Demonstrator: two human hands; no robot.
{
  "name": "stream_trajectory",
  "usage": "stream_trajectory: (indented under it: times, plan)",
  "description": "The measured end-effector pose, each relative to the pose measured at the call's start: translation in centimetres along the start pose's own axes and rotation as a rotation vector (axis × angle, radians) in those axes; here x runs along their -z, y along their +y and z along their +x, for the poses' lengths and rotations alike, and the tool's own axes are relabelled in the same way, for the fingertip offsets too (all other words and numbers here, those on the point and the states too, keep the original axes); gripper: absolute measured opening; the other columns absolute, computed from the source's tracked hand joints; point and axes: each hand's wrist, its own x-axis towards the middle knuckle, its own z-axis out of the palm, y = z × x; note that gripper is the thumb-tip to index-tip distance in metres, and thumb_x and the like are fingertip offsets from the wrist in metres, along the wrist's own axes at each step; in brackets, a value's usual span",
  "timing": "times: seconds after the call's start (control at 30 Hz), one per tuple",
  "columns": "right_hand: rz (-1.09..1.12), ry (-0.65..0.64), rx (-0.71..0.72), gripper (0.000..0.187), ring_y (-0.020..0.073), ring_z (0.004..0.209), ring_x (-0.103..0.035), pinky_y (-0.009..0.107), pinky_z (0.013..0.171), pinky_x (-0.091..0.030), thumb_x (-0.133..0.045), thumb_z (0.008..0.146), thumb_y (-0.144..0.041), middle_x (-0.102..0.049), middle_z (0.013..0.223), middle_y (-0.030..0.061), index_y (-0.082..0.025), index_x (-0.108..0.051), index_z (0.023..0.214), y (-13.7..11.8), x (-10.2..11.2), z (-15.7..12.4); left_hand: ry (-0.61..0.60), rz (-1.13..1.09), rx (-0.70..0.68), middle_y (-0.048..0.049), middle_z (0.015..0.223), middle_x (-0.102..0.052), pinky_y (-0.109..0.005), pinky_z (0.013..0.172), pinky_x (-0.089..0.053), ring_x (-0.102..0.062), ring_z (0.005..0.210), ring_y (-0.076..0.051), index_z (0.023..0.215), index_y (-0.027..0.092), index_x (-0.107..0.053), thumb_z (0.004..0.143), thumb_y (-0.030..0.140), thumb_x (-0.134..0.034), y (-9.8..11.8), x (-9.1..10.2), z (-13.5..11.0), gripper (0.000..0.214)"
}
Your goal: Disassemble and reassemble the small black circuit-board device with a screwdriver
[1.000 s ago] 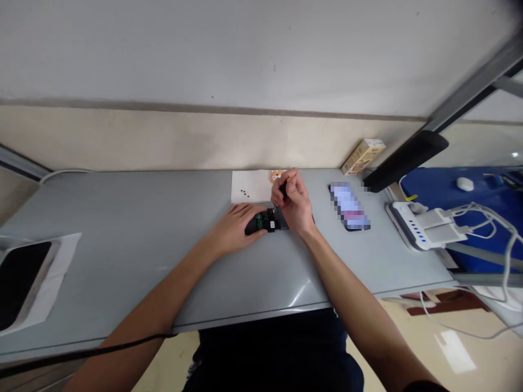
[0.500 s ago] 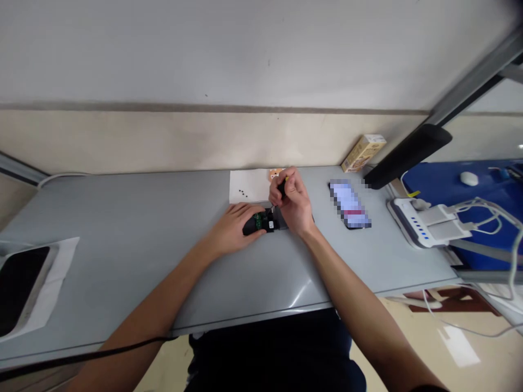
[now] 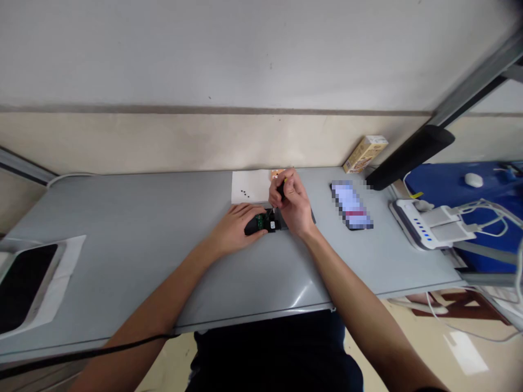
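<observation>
A black electronic device [image 3: 272, 224] with a bared green circuit board lies on the grey table, its right part hidden behind my right wrist. My left hand [image 3: 235, 230] is closed around the device's left end, fingers over the far side and thumb along the near side. In the fist of my right hand [image 3: 291, 198] is a screwdriver [image 3: 281, 189] with a black and yellow handle, held steeply, its shaft pointing down at the device's inner parts. Just beyond, several tiny black screws [image 3: 245, 193] lie on a white sheet of paper [image 3: 257, 182].
To the right lie a phone [image 3: 351, 204] with a blurred-out screen and a white power strip [image 3: 425, 223] with plugs and cables. A yellow carton [image 3: 365, 154] and a black cylinder [image 3: 411, 157] stand at the back right. At far left, a dark-screened device [image 3: 28, 286] rests on paper.
The whole view has shifted slightly. Both hands keep their places on the device and the screwdriver, with no clear movement.
</observation>
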Motion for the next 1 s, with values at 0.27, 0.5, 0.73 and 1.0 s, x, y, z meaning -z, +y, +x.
stream_trajectory:
  times: [0.27, 0.5, 0.73, 1.0]
  plan:
    - [-0.006, -0.004, 0.042, 0.036, 0.0127, 0.058, -0.031, 0.028, 0.056, -0.028, -0.058, 0.097, -0.057, -0.038, 0.066, -0.0041, -0.026, -0.046, 0.086, 0.1, -0.16, -0.12, -0.003, -0.003, 0.002, -0.0063, 0.138, -0.065, -0.048, 0.113, -0.041, -0.057, 0.131, -0.028, 0.132, 0.026, -0.058, 0.096, 0.044, -0.065, 0.04, 0.07, 0.09, 0.041]
    - [0.055, 0.005, 0.034, 0.034, 0.0123, 0.058, -0.032, 0.027, 0.056, -0.029, -0.061, 0.096, -0.054, -0.039, 0.068, -0.0043, -0.025, -0.046, 0.086, 0.18, 0.03, 0.13, 0.014, -0.002, -0.011, -0.0061, 0.137, -0.065, -0.048, 0.113, -0.042, -0.057, 0.13, -0.028, 0.13, 0.025, -0.058, 0.095, 0.042, -0.065, -0.05, 0.0, 0.05, 0.039]
    - [0.046, 0.054, 0.03, 0.037, 0.0129, 0.058, -0.033, 0.027, 0.056, -0.033, -0.061, 0.094, -0.059, -0.039, 0.068, -0.0044, -0.026, -0.046, 0.086, 0.36, -0.08, 0.2, 0.015, -0.003, -0.007, -0.0069, 0.137, -0.066, -0.048, 0.112, -0.042, -0.057, 0.13, -0.028, 0.132, 0.025, -0.057, 0.095, 0.042, -0.065, -0.16, 0.02, 0.02, 0.042]
    - [0.011, 0.076, 0.047, 0.037, 0.0126, 0.058, -0.031, 0.027, 0.055, -0.031, -0.063, 0.094, -0.059, -0.04, 0.068, -0.0037, -0.026, -0.048, 0.086, 0.3, -0.15, 0.05, 0.016, -0.003, -0.014, -0.0062, 0.138, -0.065, -0.048, 0.113, -0.042, -0.057, 0.13, -0.028, 0.132, 0.026, -0.057, 0.095, 0.042, -0.065, -0.13, 0.0, -0.06, 0.041]
